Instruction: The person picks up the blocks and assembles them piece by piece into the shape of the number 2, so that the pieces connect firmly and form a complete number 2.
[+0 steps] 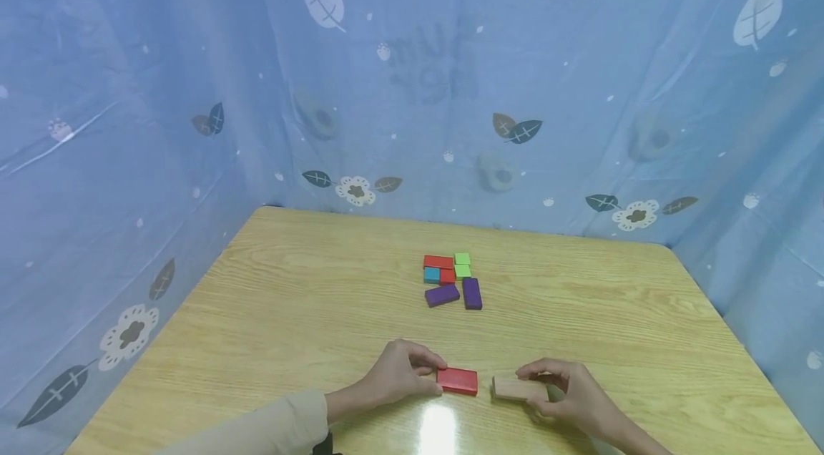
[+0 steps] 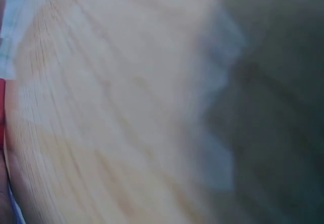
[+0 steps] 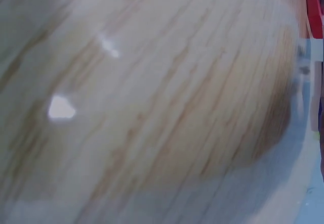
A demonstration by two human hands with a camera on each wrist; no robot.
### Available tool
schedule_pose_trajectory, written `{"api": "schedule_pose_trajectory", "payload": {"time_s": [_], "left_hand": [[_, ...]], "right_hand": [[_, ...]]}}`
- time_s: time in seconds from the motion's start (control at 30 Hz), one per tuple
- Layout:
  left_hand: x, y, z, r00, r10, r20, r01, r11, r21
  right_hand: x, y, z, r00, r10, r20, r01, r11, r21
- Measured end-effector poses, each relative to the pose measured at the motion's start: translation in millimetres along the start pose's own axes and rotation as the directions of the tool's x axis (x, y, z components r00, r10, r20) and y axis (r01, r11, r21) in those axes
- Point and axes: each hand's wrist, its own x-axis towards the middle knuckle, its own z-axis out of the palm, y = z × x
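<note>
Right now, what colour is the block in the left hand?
The block in the left hand is red, clearest in the head view.

White glare on tabletop point(image 1: 322, 297); wrist views blurred.

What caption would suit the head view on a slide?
Left hand pinches a red block, right hand a tan block, with more colored blocks farther back on the table.

3 views share the table point(image 1: 360, 283).
</note>
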Motion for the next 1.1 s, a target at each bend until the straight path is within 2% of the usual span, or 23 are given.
{"api": "schedule_pose_trajectory", "payload": {"time_s": [0.17,0.83,1.1], "left_hand": [[0.7,1.1,0.0,1.0,-0.015,-0.006,0.015,1.0,0.004],[-1.1,2.4,0.0,1.0,-0.029,-0.009,0.029,1.0,-0.005],[0.4,1.9,-0.4,0.999,-0.033,-0.004,0.033,0.999,0.008]], "right_hand": [[-0.6,1,1,1.0,-0.002,0.006,0.002,1.0,-0.007],[7.5,5,5,0.997,0.068,0.028,-0.067,0.997,-0.033],[11.9,7,9,0.998,0.049,0.033,-0.048,0.998,-0.033]]}}
